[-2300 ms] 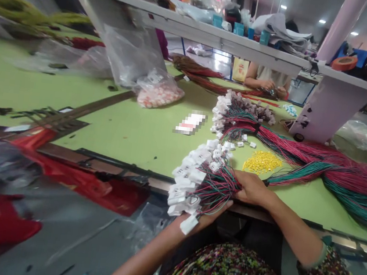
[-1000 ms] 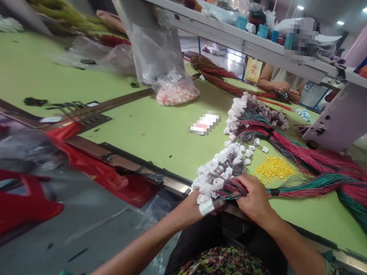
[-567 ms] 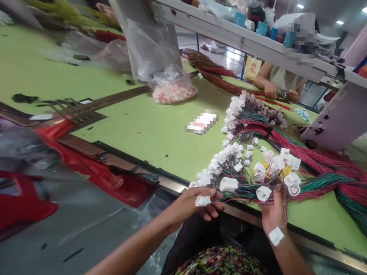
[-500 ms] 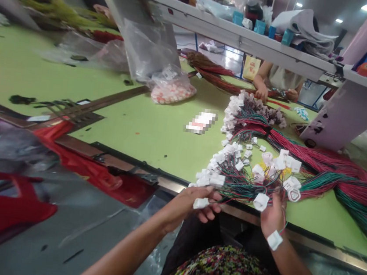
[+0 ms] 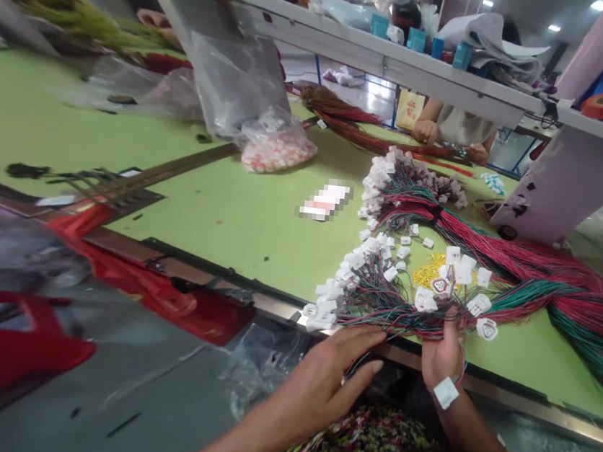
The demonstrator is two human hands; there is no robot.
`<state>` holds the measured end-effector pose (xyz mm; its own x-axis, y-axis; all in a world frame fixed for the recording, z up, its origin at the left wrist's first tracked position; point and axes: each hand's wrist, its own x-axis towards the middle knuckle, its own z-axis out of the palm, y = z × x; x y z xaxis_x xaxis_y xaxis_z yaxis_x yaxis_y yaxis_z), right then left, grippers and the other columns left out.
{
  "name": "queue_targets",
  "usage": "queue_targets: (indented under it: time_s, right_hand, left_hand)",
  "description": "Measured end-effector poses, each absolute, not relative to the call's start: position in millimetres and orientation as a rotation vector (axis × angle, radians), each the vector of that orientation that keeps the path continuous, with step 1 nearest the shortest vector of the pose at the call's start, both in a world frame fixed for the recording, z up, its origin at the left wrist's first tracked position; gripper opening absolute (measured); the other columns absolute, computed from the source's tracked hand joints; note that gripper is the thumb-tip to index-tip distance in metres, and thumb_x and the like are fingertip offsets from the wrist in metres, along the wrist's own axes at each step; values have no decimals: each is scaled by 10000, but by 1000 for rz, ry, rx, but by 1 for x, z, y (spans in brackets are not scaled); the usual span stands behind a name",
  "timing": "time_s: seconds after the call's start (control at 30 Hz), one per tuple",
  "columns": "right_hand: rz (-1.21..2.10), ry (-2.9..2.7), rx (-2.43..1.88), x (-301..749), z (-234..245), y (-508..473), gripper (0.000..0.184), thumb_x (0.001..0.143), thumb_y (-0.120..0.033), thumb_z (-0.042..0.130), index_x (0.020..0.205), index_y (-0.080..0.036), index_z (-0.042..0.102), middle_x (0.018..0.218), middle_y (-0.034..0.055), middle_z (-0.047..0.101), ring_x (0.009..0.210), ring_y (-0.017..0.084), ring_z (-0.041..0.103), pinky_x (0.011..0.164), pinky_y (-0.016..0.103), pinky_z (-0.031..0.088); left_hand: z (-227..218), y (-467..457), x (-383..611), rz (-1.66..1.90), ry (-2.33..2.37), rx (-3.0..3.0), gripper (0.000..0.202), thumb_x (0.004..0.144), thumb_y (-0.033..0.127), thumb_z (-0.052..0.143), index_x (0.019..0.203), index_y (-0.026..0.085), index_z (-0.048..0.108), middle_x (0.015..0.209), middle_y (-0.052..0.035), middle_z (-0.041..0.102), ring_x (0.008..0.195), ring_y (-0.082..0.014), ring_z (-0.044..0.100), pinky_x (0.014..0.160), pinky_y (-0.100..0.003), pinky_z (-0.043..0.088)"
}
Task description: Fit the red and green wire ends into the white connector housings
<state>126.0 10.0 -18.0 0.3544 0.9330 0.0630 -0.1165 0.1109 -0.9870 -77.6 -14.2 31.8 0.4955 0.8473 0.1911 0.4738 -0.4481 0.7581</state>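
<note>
White plastic connectors point(image 5: 351, 268) on thin red, green and black wires point(image 5: 395, 309) lie heaped along the table's front edge. My right hand point(image 5: 439, 358) is closed round a bunch of these wires, with several white connectors point(image 5: 460, 268) sticking out above it. One white connector point(image 5: 446, 393) dangles against that wrist. Over the near edge, my left hand point(image 5: 336, 371) has its fingers stretched out and its thumb apart. Dark wires run beside its fingertips and between thumb and fingers; its palm is hidden.
Behind lies a tied wire bundle point(image 5: 496, 237) with white ends. Small yellow pieces point(image 5: 427, 271) lie near my right hand. Left of them are a blurred white card point(image 5: 326, 201) and a bag of orange-white parts point(image 5: 279, 151). A co-worker point(image 5: 457, 128) sits opposite, below a loaded shelf point(image 5: 354, 47).
My left hand has moved right, and the connector that lay over its fingers no longer shows there. The connectors above my right hand have shifted, uncovering more yellow pieces.
</note>
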Motion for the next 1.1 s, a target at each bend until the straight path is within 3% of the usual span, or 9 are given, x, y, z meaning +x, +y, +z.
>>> queue_targets:
  time_s: [0.17,0.33,0.4,0.47,0.57,0.7,0.83,0.97,1.1]
  right_hand:
    - [1015,-570,-1005,118,-6,9,546,938,-590,544,1376,-269,600,1227,71,758,1118,266,720,939,459,598]
    - [999,-566,-1020,119,-4,9,521,910,-563,602,1374,-327,597,1170,33,779,1067,258,739,928,465,603]
    - [997,-607,-1033,121,-5,9,502,923,-563,578,1375,-344,599,1185,34,774,1080,261,734,945,477,595]
    - [1009,-591,-1017,122,-7,9,495,923,-558,583,1363,-334,612,1201,45,769,1096,263,729,966,483,585]
    - [1014,-489,-964,122,-8,9,502,903,-531,643,1353,-310,623,1216,48,765,1118,249,721,1010,467,564]
    - [1041,-455,-901,120,-5,9,554,883,-519,692,1379,-289,607,1207,43,772,1092,253,729,997,465,567]
    - [1057,-495,-889,121,-7,9,514,876,-539,691,1337,-317,640,1178,24,786,1066,245,735,989,437,571]
    - [1066,-591,-967,127,-18,10,469,875,-607,657,1251,-327,672,1154,22,786,1056,236,737,993,424,578]
    - [1126,-883,-1012,132,-20,14,464,856,-596,685,1191,-275,675,1140,64,770,1090,278,722,969,462,591]
  left_hand:
    - [14,-5,-62,821,1269,2110,511,918,304,607,1390,128,520,1190,-204,739,1039,-330,727,875,-492,600]
    - [26,3,-64,877,1358,2425,173,991,303,544,1017,194,676,776,-82,744,698,-247,704,654,-376,532]
    - [34,7,-65,1033,1321,2537,217,988,364,590,1117,212,675,993,-114,777,884,-276,725,774,-405,536]
    - [38,14,-62,1044,1276,2586,578,911,496,691,1390,208,541,1383,-180,651,1230,-359,616,999,-498,479]
    - [38,27,-53,795,1114,2674,881,774,541,802,1466,128,448,1426,-217,605,1369,-428,471,1147,-588,341]
    - [43,34,-46,482,1187,2797,528,849,169,665,1361,105,554,1199,-170,707,1186,-361,584,1116,-552,384]
    - [62,35,-59,242,1196,2912,189,883,56,528,919,120,702,913,-144,718,949,-333,633,993,-519,475]
    - [83,44,-83,235,1242,2846,162,826,62,543,840,136,687,968,-168,710,1024,-367,623,930,-535,493]
    - [100,57,-94,399,1061,2522,251,805,78,486,928,188,676,1021,-89,728,936,-247,663,847,-394,512]
